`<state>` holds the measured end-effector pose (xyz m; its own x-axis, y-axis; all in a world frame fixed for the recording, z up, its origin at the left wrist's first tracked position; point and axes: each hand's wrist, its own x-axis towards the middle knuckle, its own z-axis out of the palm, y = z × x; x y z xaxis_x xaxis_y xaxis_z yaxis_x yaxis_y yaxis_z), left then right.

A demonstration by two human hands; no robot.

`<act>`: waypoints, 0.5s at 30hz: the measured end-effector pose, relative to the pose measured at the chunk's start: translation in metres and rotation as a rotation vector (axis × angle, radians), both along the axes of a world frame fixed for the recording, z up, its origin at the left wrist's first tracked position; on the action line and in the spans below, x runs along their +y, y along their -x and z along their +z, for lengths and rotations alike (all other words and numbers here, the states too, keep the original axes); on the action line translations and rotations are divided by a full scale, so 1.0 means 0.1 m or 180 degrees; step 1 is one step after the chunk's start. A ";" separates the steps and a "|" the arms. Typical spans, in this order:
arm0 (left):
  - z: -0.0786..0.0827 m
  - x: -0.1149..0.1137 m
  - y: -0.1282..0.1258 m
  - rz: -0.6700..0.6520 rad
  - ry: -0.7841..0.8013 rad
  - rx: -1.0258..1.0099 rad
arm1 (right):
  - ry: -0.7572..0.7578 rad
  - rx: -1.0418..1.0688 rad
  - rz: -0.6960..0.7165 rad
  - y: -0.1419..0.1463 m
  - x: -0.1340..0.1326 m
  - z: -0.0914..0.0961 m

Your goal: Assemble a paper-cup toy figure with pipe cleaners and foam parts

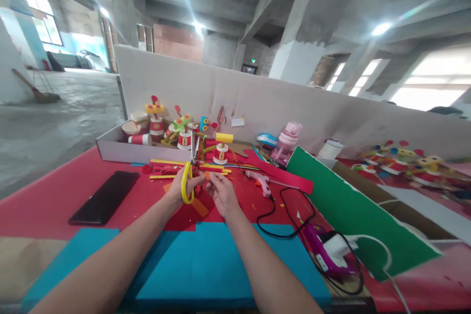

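Note:
My left hand [179,189] is closed around a pair of scissors [186,184] with yellow handles, whose blades point up and away from me. Between the fingertips of my right hand [222,195] is a small piece of orange paper [207,175], and my left fingertips come up close to it. An orange paper strip [199,207] lies on the red table covering just below my hands. Behind them, yellow and red paper strips [167,162] are scattered. A red paper-cup figure [221,154] with a yellow paper roll on top stands beyond my right hand.
A pink glue gun [260,182] and its black cord lie to the right, near a purple power strip [322,250] and a green board [353,216]. A phone [105,197] lies left. Behind it, a white box [121,152] holds cup figures. Blue paper [191,272] covers the front.

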<state>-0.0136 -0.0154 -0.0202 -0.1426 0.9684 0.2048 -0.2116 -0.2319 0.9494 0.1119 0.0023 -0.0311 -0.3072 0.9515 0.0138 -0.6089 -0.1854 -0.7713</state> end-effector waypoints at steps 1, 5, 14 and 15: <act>-0.01 0.00 0.00 -0.0013 -0.0021 0.0039 | -0.0031 -0.0052 -0.0038 0.00 0.01 -0.02; -0.03 0.00 -0.01 -0.0006 -0.0145 0.0239 | -0.0087 -0.0201 -0.0025 -0.02 0.04 -0.05; -0.05 0.02 -0.02 0.0109 -0.0134 0.0654 | 0.0130 -0.0093 0.0041 -0.08 0.02 0.03; -0.03 0.01 0.01 0.0183 -0.0122 0.0938 | 0.0145 -0.0075 -0.0044 -0.11 0.04 0.05</act>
<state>-0.0143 -0.0143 -0.0231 -0.1261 0.9512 0.2816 0.0862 -0.2723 0.9583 0.1228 0.0063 -0.0265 -0.2938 0.9552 -0.0367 -0.5934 -0.2123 -0.7764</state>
